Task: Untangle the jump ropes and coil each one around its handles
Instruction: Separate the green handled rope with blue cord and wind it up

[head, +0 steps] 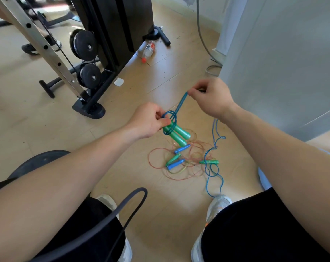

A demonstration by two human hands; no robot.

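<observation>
Forearms [65, 176] out, left hand [147, 120] grips 2 green handles [179, 135], right hand [211, 99] pinches blue rope [181, 103] (fingertips mostly hidden).

Bright, even daylight fills the room, strongest at the upper left, where the floor [18, 110] washes out to pale glare behind the weight machine [111, 25]. Shadows are soft, darkest under the machine's base. The wide lens bows the grey wall [283, 53] at the right and swells the forearms [65, 176] along the lower edge. Detail is slightly soft throughout.
</observation>
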